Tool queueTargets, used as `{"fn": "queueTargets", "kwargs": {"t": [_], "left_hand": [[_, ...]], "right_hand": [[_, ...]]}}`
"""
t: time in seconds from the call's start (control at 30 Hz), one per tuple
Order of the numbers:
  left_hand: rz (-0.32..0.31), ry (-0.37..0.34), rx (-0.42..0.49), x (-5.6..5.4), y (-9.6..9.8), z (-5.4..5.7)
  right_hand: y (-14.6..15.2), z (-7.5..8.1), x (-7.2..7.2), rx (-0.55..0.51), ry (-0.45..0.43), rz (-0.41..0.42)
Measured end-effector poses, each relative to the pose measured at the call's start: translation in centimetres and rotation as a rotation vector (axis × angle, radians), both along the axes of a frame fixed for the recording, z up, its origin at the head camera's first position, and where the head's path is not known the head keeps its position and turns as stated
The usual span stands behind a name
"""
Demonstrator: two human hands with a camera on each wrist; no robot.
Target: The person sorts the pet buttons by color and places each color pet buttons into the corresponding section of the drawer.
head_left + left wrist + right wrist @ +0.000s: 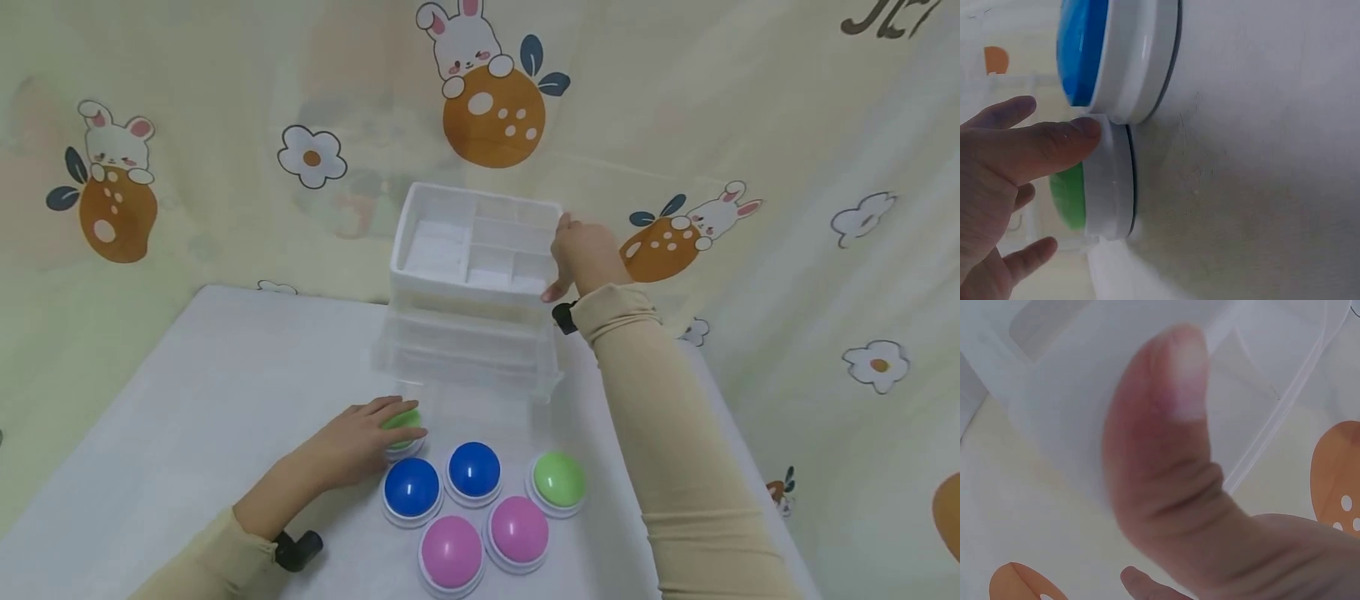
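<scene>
My left hand (pixel 358 435) is over a green dome-topped push button (pixel 402 423) with a white base. In the left wrist view, the thumb (pixel 1063 140) touches that button's base, beside a blue button (pixel 1082 50); the other fingers are spread. My right hand (pixel 588 254) grips the right side of a white compartment organizer (pixel 472 287), thumb at the front corner and fingers toward the back. Translucent drawers (pixel 465 342) sit below its divided top. In the right wrist view, the bent thumb (pixel 1166 437) covers part of the organizer's translucent side (pixel 1060 419).
Two blue buttons (pixel 412 487), two pink buttons (pixel 452 552) and another green button (pixel 559 479) stand close together in front of the organizer. They rest on a white-covered table (pixel 187 400). A printed cloth (pixel 225 208) hangs behind it.
</scene>
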State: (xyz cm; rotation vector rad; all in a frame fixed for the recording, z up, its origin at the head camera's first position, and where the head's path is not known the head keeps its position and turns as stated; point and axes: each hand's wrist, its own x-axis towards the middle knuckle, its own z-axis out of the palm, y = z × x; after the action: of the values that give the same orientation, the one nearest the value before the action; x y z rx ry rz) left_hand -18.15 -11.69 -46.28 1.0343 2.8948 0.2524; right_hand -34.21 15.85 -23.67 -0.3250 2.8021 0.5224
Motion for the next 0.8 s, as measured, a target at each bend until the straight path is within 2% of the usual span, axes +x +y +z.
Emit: {"fn": "queueTargets", "kwargs": {"t": [0.3,0.5,0.8], "left_hand": [[-0.105,-0.047,-0.025,-1.6,0.2,-0.2],[-0.080,-0.152,-0.031,-2.2,0.4,-0.4],[-0.060,-0.211,-0.003,-2.5,0.9,-0.2]], "right_hand": [[0.1,0.0,0.3,-0.030,-0.005,-0.045],[-0.1,0.0,0.9,-0.027,0.029,-0.014],[-0.2,0.0,1.0,-0.053,0.035,-0.034]]}}
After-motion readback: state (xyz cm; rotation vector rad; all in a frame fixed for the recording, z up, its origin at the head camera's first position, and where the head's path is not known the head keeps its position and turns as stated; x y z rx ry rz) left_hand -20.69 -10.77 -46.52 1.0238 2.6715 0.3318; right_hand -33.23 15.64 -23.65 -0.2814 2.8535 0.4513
